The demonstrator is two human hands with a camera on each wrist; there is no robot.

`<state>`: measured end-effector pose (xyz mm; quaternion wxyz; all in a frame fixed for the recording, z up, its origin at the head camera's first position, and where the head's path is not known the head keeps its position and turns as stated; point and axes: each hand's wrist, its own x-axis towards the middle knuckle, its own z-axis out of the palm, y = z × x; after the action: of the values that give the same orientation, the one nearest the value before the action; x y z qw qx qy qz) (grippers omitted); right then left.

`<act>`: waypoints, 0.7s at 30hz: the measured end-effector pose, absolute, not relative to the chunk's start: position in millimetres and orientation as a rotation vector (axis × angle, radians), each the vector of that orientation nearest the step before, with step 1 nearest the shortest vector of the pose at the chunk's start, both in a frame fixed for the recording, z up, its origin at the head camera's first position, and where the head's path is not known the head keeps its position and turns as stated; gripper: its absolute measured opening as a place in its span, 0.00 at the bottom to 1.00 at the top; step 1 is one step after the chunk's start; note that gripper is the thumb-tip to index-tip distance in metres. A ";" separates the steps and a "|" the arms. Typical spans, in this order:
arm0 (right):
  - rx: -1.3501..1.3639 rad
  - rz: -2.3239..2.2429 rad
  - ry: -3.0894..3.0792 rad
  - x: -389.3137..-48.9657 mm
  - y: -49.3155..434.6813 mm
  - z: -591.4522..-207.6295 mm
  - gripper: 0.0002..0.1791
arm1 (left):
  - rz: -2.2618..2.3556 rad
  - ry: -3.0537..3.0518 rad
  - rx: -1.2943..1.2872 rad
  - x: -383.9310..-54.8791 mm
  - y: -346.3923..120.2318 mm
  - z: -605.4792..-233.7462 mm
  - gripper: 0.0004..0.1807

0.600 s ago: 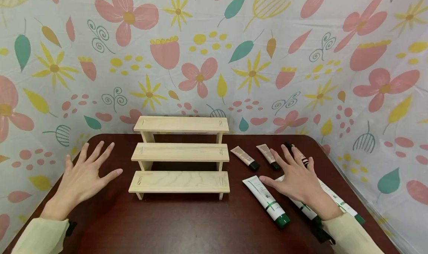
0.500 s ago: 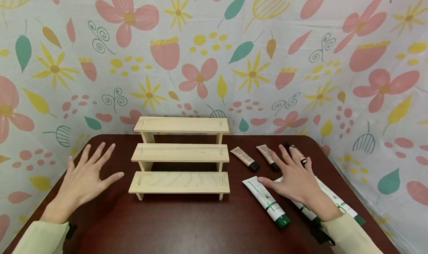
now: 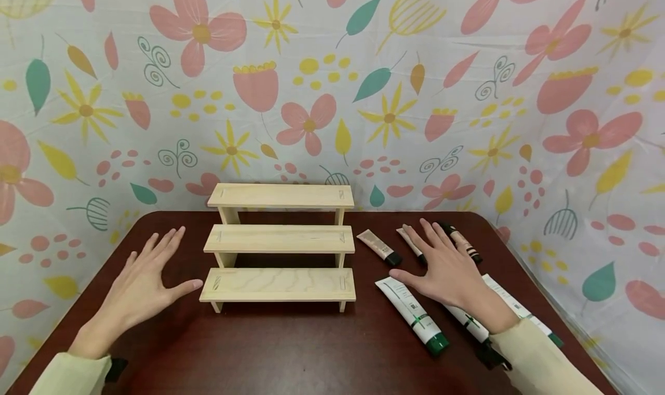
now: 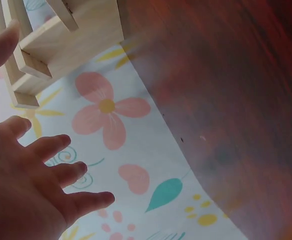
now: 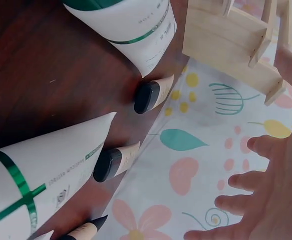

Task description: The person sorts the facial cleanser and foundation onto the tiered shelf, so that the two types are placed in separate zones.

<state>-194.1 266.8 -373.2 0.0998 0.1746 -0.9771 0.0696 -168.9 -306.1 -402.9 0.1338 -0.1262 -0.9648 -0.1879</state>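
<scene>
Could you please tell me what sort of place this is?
Probably a staged tabletop setup, judging by the flower-print sheet behind the dark table and the three-step wooden stand on it.

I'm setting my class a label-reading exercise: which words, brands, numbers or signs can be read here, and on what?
No word, brand or number can be read.
White tubes with green caps: a green cross shows; the lettering is too small or blurred.
Beige tubes with black caps: print too small to read.
Beige item with dark bands: no readable text.
Wooden stand: no writing seen.
</scene>
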 end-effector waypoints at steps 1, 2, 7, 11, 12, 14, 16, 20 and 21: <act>0.530 0.211 -2.881 -195.6 266.2 -373.2 0.57 | -0.566 -2.796 -0.374 -168.7 -305.3 -403.4 0.63; 0.542 0.218 -2.876 -197.2 265.7 -373.4 0.57 | -0.585 -2.797 -0.381 -168.4 -304.6 -403.7 0.64; 0.589 0.282 -2.868 -205.9 264.9 -374.5 0.54 | -0.660 -2.840 -0.394 -166.1 -299.9 -403.3 0.64; 0.633 0.378 -2.888 -212.8 265.3 -374.3 0.52 | -0.725 -2.869 -0.381 -164.4 -295.2 -403.0 0.65; 0.648 0.395 -2.888 -214.6 265.3 -374.2 0.51 | -0.750 -2.870 -0.384 -164.1 -294.0 -403.5 0.65; 0.692 0.427 -2.882 -218.0 264.8 -374.1 0.49 | -0.819 -2.860 -0.404 -163.9 -291.6 -405.1 0.65; 0.738 0.458 -2.877 -221.7 263.9 -374.0 0.46 | -0.899 -2.841 -0.428 -163.9 -289.7 -407.0 0.65; 0.813 0.568 -2.886 -231.1 264.5 -376.0 0.41 | -1.014 -2.796 -0.472 -164.4 -286.5 -407.8 0.65; 0.833 0.615 -2.886 -233.7 265.2 -376.9 0.40 | -1.029 -2.786 -0.477 -164.4 -285.9 -407.7 0.65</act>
<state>-233.7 265.2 -376.9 0.0379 0.2714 -0.9406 0.2004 -164.4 -285.9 -407.7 0.0669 -0.1583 -0.9241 -0.3412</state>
